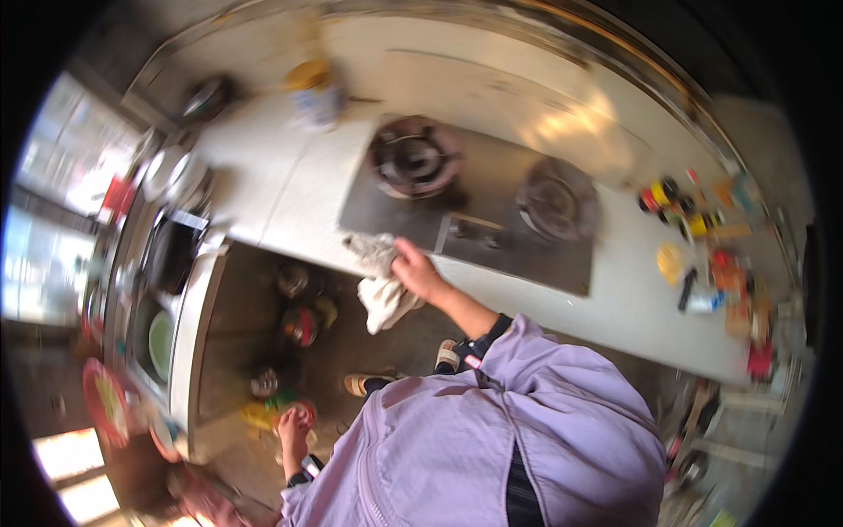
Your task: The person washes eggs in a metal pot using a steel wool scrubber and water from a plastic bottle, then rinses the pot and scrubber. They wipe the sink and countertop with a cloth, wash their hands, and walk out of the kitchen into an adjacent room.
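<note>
My right hand (415,269) grips a crumpled grey-white cloth (372,253) at the front edge of the pale countertop (290,217). Part of the cloth hangs below that edge. Just beyond it lies a two-burner gas hob (484,204), with a round left burner (415,157) and a right burner (558,197). My left hand (294,428) is low beside my body, over the floor, its fingers curled; nothing plainly shows in it, though blur hides the detail.
At the left is a sink (158,342) holding a green basin (161,346), near stacked white bowls (174,174). A yellow-lidded container (313,99) stands at the back. Bottles (658,195) and small packages crowd the right end. Pots (299,326) sit beneath the counter.
</note>
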Available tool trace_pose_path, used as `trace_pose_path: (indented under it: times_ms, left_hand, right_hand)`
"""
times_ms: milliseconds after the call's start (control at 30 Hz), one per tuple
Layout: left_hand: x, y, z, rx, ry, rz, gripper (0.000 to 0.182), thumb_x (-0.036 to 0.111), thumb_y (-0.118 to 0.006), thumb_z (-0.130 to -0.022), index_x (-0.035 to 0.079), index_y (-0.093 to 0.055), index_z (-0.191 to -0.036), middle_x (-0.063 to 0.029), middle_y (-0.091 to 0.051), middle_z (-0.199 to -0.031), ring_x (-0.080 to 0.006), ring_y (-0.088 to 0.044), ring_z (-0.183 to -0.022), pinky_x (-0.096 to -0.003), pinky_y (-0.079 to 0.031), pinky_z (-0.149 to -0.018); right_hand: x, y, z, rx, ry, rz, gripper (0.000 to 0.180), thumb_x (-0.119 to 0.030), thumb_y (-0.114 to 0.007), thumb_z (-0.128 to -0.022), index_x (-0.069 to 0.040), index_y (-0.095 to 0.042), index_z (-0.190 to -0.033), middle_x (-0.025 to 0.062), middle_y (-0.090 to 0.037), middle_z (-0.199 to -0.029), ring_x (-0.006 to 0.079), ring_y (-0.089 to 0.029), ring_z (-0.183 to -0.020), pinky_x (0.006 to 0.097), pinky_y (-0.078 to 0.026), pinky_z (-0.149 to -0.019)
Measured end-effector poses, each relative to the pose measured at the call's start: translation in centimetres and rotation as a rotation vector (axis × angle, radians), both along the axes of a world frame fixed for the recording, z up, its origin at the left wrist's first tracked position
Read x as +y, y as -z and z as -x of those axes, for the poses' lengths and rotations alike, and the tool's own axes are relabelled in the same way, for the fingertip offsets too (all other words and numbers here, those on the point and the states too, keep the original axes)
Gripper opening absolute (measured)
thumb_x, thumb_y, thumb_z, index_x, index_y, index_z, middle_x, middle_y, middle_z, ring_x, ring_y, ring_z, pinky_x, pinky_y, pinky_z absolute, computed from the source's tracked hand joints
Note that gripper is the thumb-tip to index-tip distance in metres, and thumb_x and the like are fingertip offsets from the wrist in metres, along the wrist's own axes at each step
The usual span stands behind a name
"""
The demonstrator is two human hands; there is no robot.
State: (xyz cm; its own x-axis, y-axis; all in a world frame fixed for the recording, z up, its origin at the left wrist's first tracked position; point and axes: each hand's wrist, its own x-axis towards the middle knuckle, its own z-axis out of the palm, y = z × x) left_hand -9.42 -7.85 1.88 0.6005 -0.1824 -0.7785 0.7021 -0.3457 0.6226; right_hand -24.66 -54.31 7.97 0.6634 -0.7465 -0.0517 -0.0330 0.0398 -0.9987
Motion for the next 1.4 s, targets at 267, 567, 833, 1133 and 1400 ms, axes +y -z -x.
trace_pose_path:
  times_ms: [267,567,833,1133,1400]
  left_hand:
    - [9.7,0.5,-1.3,0.042,-0.293,0.108,0.024,0.020,-0.055,-0.092,0.007,-0.051,-0.112,-0.0043,-0.060,-0.081,-0.0133,-0.057,-0.063,-0.0263,-0.050,-0.057]
    - [24.4,1.9,-3.9,0.001,-0.637,-0.080,0.024,0.020,-0.054,-0.092,0.008,-0.053,-0.113,-0.0057,-0.062,-0.085,-0.0160,-0.060,-0.064,-0.0278,-0.053,-0.058]
    - [27.8,2.5,-3.0,0.058,-0.835,-0.106,0.023,0.020,-0.053,-0.093,0.006,-0.054,-0.111,-0.0058,-0.062,-0.084,-0.0137,-0.060,-0.062,-0.0248,-0.052,-0.054]
    - [28.1,2.2,0.5,0.036,-1.064,-0.081,0.025,0.021,-0.054,-0.093,0.007,-0.053,-0.113,-0.0047,-0.062,-0.086,-0.0121,-0.059,-0.065,-0.0228,-0.051,-0.054]
    - [23.7,0.6,5.1,0.329,-1.417,-0.226,0.024,0.029,-0.055,-0.093,0.011,-0.052,-0.108,-0.0058,-0.062,-0.087,-0.0165,-0.061,-0.069,-0.0277,-0.052,-0.058]
  right_hand:
    - [-2.8,-9.4,-16.8,-0.098,0.044,0.374,0.039,-0.012,-0.049,-0.085,0.004,-0.049,-0.120,0.0129,-0.057,-0.112,0.0203,-0.053,-0.103,0.0326,-0.042,-0.089]
    - [-0.7,-3.5,-29.0,0.365,0.151,1.039,0.045,-0.028,-0.062,-0.084,-0.002,-0.054,-0.120,0.0209,-0.061,-0.110,0.0370,-0.058,-0.103,0.0408,-0.045,-0.089]
    - [22.5,-3.0,-41.8,0.088,-0.668,0.767,0.018,-0.022,-0.063,-0.082,-0.005,-0.069,-0.086,0.0139,-0.066,-0.086,0.0300,-0.063,-0.083,0.0364,-0.049,-0.072]
    - [41.4,2.3,-63.7,0.291,-1.138,0.828,0.018,-0.029,-0.064,-0.080,-0.016,-0.071,-0.091,0.0099,-0.068,-0.088,0.0298,-0.062,-0.089,0.0391,-0.048,-0.081]
    - [48.5,11.6,-75.8,0.619,-1.374,1.097,0.039,-0.034,-0.068,-0.079,-0.026,-0.062,-0.116,0.0041,-0.064,-0.111,0.0254,-0.056,-0.108,0.0405,-0.042,-0.092]
